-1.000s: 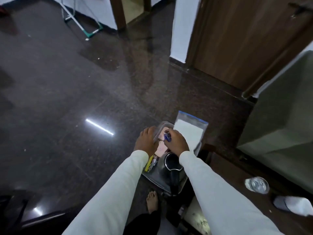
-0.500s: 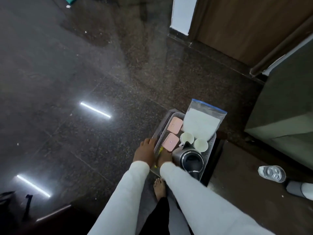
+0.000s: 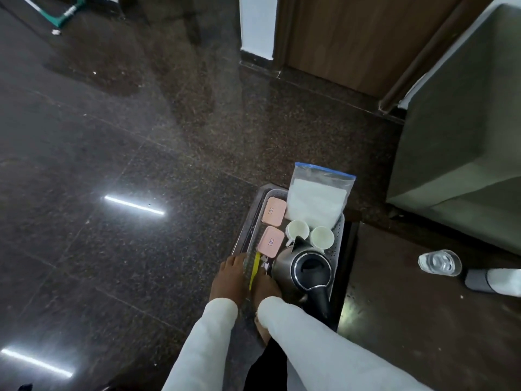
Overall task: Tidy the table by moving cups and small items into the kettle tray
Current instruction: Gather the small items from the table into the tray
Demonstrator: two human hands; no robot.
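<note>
The grey perforated kettle tray (image 3: pixel 340 235) sits at the left edge of a dark table (image 3: pixel 408 320). It holds a steel kettle with a black lid (image 3: pixel 307 270), two white cups (image 3: pixel 297 230) (image 3: pixel 322 237), two pink lidded boxes (image 3: pixel 273 211) (image 3: pixel 271 241) and a zip bag of white powder (image 3: pixel 315 198). My left hand (image 3: pixel 229 277) grips the tray's near left rim. My right hand (image 3: pixel 266 285) reaches into the tray's near corner beside a yellow stick (image 3: pixel 255 268) and some small items; its fingers are hidden.
A clear water bottle lying on its side (image 3: pixel 439 262) and a grey-and-white object (image 3: pixel 496 280) rest on the table to the right. A grey sofa (image 3: pixel 465 136) stands behind them. Glossy dark floor spreads to the left, and a wooden door (image 3: pixel 352 38) is at the back.
My right hand has drawn back from the pink boxes to the tray's near corner, uncovering cups and boxes. My left hand slid nearer along the rim. The view tilted down.
</note>
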